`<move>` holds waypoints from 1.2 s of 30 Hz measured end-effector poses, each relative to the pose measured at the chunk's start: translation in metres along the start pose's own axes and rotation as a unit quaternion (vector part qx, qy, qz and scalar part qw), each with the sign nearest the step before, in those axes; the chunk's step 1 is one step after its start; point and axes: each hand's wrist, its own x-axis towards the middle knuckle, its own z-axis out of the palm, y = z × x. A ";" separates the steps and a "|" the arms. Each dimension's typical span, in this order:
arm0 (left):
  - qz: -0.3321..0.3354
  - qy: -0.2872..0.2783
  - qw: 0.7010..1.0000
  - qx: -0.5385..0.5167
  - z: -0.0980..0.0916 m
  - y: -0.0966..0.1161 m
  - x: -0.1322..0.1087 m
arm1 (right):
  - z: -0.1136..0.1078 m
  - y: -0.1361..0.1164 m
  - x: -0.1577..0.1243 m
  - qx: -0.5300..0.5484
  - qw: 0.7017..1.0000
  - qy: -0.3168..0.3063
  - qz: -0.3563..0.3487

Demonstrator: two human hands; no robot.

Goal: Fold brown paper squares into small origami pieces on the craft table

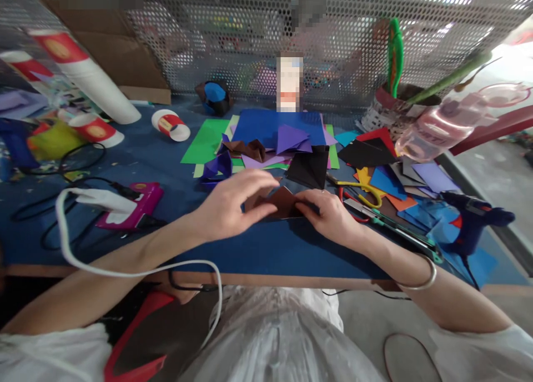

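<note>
A folded piece of brown paper (285,202) sits between my two hands, just over the blue tabletop. My right hand (333,214) pinches its right corner with thumb and fingers. Around the left part of the paper curves my left hand (233,205), thumb and fingers apart; the thumb tip is at the paper, and I cannot tell whether it presses on it. Behind the hands lie a black paper square (308,166), a folded purple paper (293,139), a brown folded piece (245,150) and a dark blue folded piece (217,168).
Scissors with yellow handles (370,192) and a utility knife (391,229) lie right of my right hand. A hot glue gun (470,218) stands farther right. A magenta power strip (145,204) with a white cable (166,270) is at left. Behind rises a perforated metal screen (187,43).
</note>
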 end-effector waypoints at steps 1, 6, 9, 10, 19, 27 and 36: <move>0.023 -0.024 0.999 -0.009 0.004 0.003 -0.004 | 0.000 0.000 0.000 -0.001 1.000 -0.003 0.005; 0.026 -0.076 0.997 -0.018 0.024 -0.001 -0.017 | 0.000 -0.002 -0.001 -0.015 0.999 0.001 0.034; 0.011 -0.073 0.995 -0.060 0.022 0.002 -0.016 | -0.002 -0.006 0.000 -0.009 0.998 0.001 0.066; 0.022 -0.070 0.995 -0.069 0.021 0.005 -0.016 | -0.003 -0.009 0.000 -0.006 0.997 0.005 0.074; 0.182 0.038 0.981 0.048 0.021 0.007 -0.025 | -0.013 -0.020 -0.003 0.021 0.999 0.010 -0.046; 0.095 0.049 0.994 0.020 0.017 0.004 -0.023 | -0.015 -0.015 -0.007 -0.230 0.949 0.057 -0.209; 0.134 -0.032 0.988 0.074 0.024 -0.001 -0.024 | -0.009 -0.019 -0.009 -0.222 0.929 -0.023 -0.297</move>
